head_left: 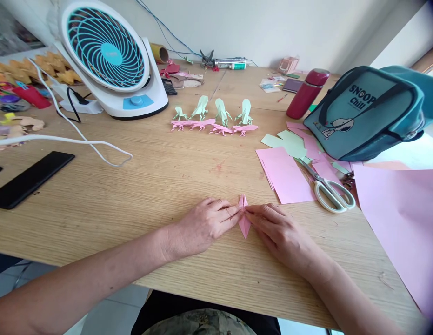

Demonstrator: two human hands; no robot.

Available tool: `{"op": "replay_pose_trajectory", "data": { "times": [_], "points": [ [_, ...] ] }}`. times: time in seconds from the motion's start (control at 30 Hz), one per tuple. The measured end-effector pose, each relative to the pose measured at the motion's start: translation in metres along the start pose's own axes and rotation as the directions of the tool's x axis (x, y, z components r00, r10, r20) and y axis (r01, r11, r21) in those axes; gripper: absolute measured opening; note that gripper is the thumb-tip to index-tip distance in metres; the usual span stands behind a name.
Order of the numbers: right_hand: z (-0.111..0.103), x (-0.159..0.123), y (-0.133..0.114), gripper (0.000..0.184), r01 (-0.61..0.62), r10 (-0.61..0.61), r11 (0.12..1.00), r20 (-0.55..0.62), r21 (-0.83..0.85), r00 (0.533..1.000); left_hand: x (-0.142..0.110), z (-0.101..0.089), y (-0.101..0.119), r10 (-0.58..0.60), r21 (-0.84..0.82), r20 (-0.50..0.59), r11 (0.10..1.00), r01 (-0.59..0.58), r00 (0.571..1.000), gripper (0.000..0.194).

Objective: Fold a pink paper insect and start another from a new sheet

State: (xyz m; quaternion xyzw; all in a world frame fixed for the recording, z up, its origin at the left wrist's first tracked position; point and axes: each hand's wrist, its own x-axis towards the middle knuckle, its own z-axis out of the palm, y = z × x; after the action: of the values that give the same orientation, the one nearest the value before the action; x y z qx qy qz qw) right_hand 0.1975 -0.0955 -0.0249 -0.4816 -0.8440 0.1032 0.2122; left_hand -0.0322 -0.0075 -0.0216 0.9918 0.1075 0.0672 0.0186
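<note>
A small folded pink origami piece (244,228), a narrow pointed diamond, lies on the wooden table (132,204) near its front edge. From the left, my left hand (205,223) presses its closed fingertips on the middle of the paper. My right hand (277,228) does the same from the right, its fingers together and meeting the left fingertips over the centre fold. The fingers cover the middle of the piece, while both points show. Further back stands a row of pink folded paper figures (202,123) with green paper figures (221,110) behind them.
To the right lie pink paper sheets (289,177), scissors (329,188) and a large pink sheet (404,218). Behind them stand a red flask (307,93) and a teal bag (363,116). A fan (108,56), white cable (80,139) and black phone-like slab (35,179) occupy the left.
</note>
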Motion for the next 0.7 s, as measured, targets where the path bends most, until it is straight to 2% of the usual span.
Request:
{"op": "replay_pose_trajectory", "data": {
  "times": [0.2,0.43,0.7],
  "points": [
    [0.0002,-0.0003,-0.005,0.036,0.045,-0.036,0.986,0.062,-0.162,0.997,-0.0024,0.0032,0.0022,-0.076,-0.054,-0.07,0.996,0.073,0.995,0.05],
    [0.0031,0.0008,-0.0082,0.032,0.016,-0.012,0.982,0.022,-0.188,1.0,-0.0068,0.0043,0.0033,-0.102,-0.041,-0.003,0.994,0.102,0.995,0.064],
    [0.0042,-0.0007,-0.0086,0.034,0.069,-0.074,0.968,-0.012,-0.243,0.997,-0.0084,-0.0002,0.0045,-0.092,-0.111,0.059,0.989,0.099,0.994,0.073]
  ]
}}
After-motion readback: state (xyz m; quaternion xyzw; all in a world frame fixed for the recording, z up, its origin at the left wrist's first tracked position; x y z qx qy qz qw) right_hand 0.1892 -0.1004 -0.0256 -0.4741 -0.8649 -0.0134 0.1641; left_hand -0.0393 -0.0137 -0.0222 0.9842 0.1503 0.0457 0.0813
